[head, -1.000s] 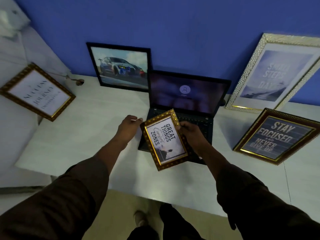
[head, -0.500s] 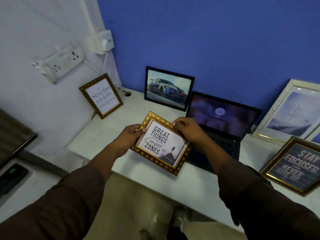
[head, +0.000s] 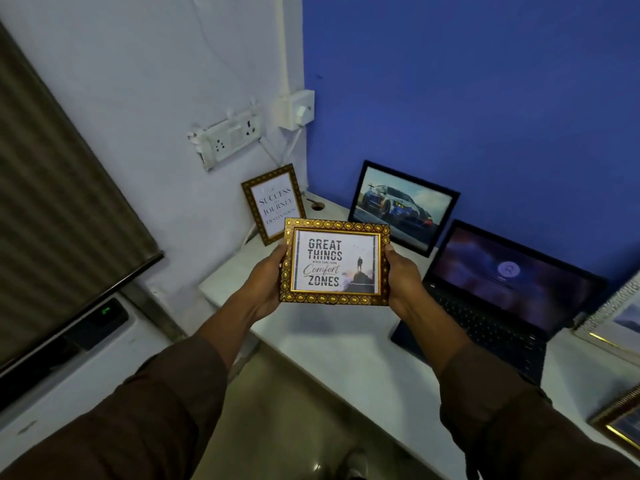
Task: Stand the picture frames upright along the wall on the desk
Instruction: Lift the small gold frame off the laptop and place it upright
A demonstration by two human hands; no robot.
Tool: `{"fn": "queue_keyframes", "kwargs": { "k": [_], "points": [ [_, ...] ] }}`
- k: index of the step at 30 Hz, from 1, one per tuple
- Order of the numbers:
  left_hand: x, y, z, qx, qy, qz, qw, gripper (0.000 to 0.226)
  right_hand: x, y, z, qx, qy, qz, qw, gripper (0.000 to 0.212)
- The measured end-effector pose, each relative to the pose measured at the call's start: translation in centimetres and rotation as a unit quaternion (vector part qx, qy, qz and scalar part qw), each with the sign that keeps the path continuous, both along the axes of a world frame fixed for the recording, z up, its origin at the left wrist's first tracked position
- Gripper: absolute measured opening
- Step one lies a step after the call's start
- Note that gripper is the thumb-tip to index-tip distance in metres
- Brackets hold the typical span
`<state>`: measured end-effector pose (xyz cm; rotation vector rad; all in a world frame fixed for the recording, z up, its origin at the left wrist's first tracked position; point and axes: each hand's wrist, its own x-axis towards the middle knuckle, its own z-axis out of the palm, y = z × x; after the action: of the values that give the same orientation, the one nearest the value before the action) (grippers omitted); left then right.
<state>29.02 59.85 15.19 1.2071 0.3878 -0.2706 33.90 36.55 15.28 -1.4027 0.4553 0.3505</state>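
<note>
Both hands, left hand (head: 266,285) & right hand (head: 403,282), are gripping the side edges of the gold-patterned frame (head: 334,263), holding it above the white desk (head: 346,344). Just beyond it, the Success frame (head: 273,202) & black car frame (head: 403,206) are already leaning on the walls; this one isn't placed yet. Ornate embossed rim, glossy print.
</note>
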Motion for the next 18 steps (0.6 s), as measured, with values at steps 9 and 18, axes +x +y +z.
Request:
{"fn": "queue_keyframes", "kwargs": {
  "k": [9,18],
  "points": [
    [4.4,0.5,0.1,-0.159,0.076,-0.062,0.982,0.092,5.7,-0.4,1.2,-0.029,-0.077,0.056,0.995,0.041],
    [7.7,-2.2,-2.1,-0.197,0.08,-0.031,0.977,0.095,10.2,-2.8,-1.1,-0.038,-0.07,0.099,0.992,0.04]
  ]
}}
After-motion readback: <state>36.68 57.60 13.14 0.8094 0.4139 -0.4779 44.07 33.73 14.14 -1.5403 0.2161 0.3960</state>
